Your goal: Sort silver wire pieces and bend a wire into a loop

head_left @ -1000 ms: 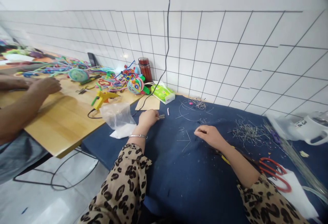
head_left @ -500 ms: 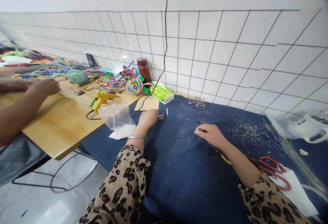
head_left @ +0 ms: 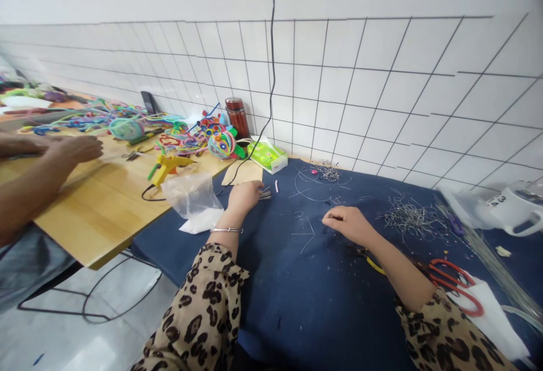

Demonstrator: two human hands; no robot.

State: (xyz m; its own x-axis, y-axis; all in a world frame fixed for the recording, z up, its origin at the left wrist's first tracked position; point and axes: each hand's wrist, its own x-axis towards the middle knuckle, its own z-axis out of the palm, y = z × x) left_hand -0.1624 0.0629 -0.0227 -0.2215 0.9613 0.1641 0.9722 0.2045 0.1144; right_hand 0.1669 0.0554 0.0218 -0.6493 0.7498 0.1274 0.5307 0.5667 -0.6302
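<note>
Over a small bundle of short wires (head_left: 266, 195) on the dark blue cloth (head_left: 271, 280), my left hand (head_left: 245, 197) is closed in a pinch. A thin short wire (head_left: 267, 189) shows at its fingertips. My right hand (head_left: 351, 224) is also pinched, low over the cloth; what lies between its thumb and forefinger is too small to make out. Several straight wire pieces (head_left: 313, 227) lie on the cloth between my hands, with small bent wires (head_left: 298, 215) just behind them. A yellow-handled tool (head_left: 375, 265) is partly hidden under my right forearm.
Tangled wire (head_left: 410, 216), red-handled scissors (head_left: 460, 292), long clear rods (head_left: 494, 263) and a white mug (head_left: 520, 212) are at right. At left are a plastic bag (head_left: 190, 195), a yellow glue gun (head_left: 167, 168), colourful crafts (head_left: 223, 142) and a co-worker's hands (head_left: 78, 149).
My left fingers have risen slightly off the wire bundle, and a thin wire now shows at their tips. My right hand has stayed almost still.
</note>
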